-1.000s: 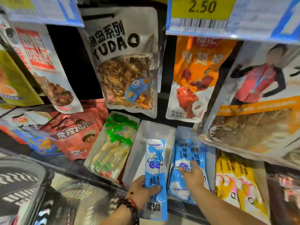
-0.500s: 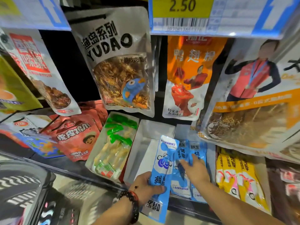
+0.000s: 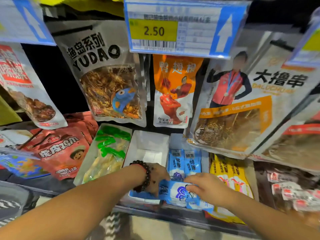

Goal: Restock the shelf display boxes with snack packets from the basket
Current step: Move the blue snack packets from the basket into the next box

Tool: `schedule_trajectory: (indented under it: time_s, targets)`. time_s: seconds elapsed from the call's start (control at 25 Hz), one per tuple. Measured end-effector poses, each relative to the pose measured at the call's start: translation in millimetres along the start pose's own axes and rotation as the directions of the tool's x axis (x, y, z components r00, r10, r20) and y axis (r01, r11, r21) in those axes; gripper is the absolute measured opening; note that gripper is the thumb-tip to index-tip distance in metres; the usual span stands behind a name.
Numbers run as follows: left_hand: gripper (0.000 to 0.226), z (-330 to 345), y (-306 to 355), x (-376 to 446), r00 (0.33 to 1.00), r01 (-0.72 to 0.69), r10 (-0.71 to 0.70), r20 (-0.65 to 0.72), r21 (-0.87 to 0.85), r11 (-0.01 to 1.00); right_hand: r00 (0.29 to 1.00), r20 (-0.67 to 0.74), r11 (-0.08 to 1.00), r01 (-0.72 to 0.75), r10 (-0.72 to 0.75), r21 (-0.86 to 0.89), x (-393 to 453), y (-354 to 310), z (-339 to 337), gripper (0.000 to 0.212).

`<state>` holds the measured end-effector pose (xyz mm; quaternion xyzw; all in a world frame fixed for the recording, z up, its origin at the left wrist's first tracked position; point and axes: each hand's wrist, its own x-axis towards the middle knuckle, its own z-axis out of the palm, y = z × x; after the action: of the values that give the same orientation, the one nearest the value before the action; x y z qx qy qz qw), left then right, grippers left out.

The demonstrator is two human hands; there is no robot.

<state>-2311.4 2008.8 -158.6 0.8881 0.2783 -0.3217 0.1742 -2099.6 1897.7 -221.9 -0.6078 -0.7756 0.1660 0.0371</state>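
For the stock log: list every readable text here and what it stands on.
"2.50": yellow price tag.
"YUDAO": grey fish-snack pouch.
"大撸串": large white pouch.
"虎皮鸡爪": red packet.
"鸭翅根": orange pouch.
Barcode digits, the tag's small print and the blue packets: too blurred to read.

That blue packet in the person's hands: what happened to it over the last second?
The blue packet swung from upright over the empty white box to lying crosswise at the front of the neighbouring box of blue packets. The left hand went with it; the right hand left the stack to grasp it. Hanging bags unchanged.
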Motion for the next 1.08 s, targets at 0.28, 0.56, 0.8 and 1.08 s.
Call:
schedule_trajectory:
  time_s: [0.28,0.56,0.8,1.08]
  targets:
    - [0.052,1,6,29,0.766,-0.018,-0.366,-0.529,-0.586,0.810,0.654,-0.126,0.566,-0.523,0.746,0.637,-40,28,58,0.012]
    - [0.052,112,0,102,0.864,0.191,-0.503,0.029,-0.942,0.275,0.470,-0.183,0.473,-0.627,0.864,0.619,17,26,71,0.042]
    - [0.046,135,16,118,0.847,0.142,-0.528,0.064,-0.984,0.108,0.560,-0.233,0.604,-0.764,0.795,0.228,23,5,96,0.034]
    - [0.048,121,29,108,0.821,0.155,-0.570,0.010,-0.966,0.208,0.680,-0.305,0.704,-0.709,0.667,-0.043,-5,20,107,0.050]
